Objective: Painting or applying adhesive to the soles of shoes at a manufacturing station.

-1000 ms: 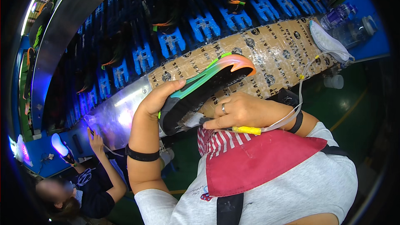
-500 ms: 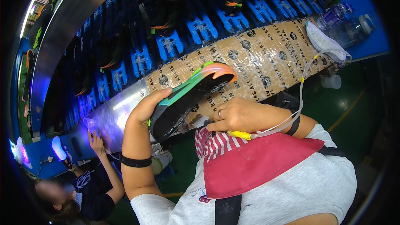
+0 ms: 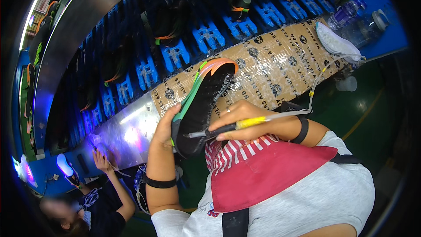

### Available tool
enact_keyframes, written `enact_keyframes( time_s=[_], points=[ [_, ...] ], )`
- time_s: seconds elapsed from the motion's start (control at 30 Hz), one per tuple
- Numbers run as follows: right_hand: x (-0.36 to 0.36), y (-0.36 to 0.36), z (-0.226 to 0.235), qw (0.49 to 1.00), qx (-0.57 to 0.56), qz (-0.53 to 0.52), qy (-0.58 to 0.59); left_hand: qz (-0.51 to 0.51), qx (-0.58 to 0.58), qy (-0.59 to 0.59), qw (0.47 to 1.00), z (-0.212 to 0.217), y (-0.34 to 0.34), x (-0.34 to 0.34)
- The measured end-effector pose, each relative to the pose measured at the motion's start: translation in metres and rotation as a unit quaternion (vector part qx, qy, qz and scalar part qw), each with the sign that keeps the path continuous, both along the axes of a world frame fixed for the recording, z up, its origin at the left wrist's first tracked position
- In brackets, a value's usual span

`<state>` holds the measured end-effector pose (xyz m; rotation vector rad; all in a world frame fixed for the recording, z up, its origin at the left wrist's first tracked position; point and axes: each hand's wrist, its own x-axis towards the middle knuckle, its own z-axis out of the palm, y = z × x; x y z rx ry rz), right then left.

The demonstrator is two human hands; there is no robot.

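My left hand (image 3: pixel 165 127) is closed around the side and lower end of a shoe sole (image 3: pixel 208 90), with its thumb along the rim. The sole is black on the face turned to me, and its sidewall runs from green to orange at the upper end. In my right hand (image 3: pixel 241 116) is a pen-shaped glue brush (image 3: pixel 223 129) with a black grip and a yellow collar. A pale hose trails from the brush past my right wrist. Its whitish tip lies over the lower part of the black face, seemingly touching it.
Brown printed cardboard under clear film (image 3: pixel 280 68) covers the bench. Behind it, blue holders (image 3: pixel 208 37) stand in a row with dark shoe parts. A white sole-shaped piece (image 3: pixel 335 41) and bottles (image 3: pixel 346 14) are at the right. A co-worker's hand (image 3: pixel 101 161) is at the left.
My left hand has tilted the sole more upright and drawn it slightly nearer. My right hand has swung the brush so that its tip now lies over the sole's lower part.
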<state>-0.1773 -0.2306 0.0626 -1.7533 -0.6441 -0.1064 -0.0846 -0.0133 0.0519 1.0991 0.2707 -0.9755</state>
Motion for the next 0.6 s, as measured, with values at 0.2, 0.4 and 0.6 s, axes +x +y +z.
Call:
enact_keyframes(
  time_s=[0.2, 0.4, 0.6],
  points=[
    [0.005, -0.003, -0.017, 0.974, 0.027, -0.088, 0.206, 0.055, -0.023, -0.006, 0.998, -0.015, -0.012, -0.024],
    [0.008, -0.013, -0.018, 0.962, 0.045, -0.150, 0.225, 0.084, -0.076, 0.033, 0.993, -0.021, -0.010, -0.030],
    [0.019, -0.014, -0.019, 0.959, 0.018, -0.275, 0.059, 0.115, -0.129, 0.066, 0.983, -0.026, -0.012, -0.036]
  ],
)
